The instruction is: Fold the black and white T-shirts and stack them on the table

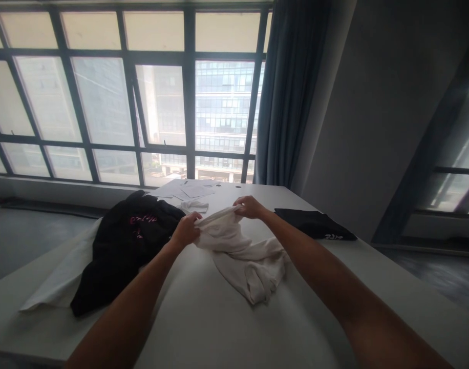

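A crumpled white garment, its exact kind hidden by the folds, hangs between my hands with its lower part bunched on the white table. My left hand is closed on one end of its upper edge. The other end of that edge is pinched in my right hand, a little farther from me. Between the two hands the edge is drawn fairly straight. Left of my left hand lies a heap of black clothing with pink lettering. Beyond my right forearm rests a folded black garment with a white print.
Several sheets of paper lie at the table's far end, with a small white cloth or paper piece nearer. White fabric sticks out under the black heap. Behind the table are windows and a dark curtain.
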`<control>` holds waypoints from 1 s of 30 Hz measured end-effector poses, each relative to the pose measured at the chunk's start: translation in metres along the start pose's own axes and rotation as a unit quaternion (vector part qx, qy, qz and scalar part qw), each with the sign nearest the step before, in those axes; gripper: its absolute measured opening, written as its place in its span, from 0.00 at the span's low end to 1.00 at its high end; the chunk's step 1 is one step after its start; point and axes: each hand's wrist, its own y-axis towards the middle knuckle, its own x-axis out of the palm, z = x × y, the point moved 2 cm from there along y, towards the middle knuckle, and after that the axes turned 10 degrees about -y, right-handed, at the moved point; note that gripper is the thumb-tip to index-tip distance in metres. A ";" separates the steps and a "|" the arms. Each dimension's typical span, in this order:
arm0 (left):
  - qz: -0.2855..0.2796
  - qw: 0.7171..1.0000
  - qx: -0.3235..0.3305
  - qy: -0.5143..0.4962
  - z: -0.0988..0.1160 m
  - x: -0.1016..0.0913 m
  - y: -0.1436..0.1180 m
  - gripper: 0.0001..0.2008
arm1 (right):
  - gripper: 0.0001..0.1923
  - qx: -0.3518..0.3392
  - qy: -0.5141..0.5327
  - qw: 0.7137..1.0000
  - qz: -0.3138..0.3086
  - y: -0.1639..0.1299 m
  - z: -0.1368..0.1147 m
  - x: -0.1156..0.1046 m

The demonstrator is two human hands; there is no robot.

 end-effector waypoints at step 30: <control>0.021 0.982 0.036 0.186 0.001 -0.033 0.025 0.09 | 0.04 0.212 -0.284 0.934 -0.044 -0.085 0.089 -0.109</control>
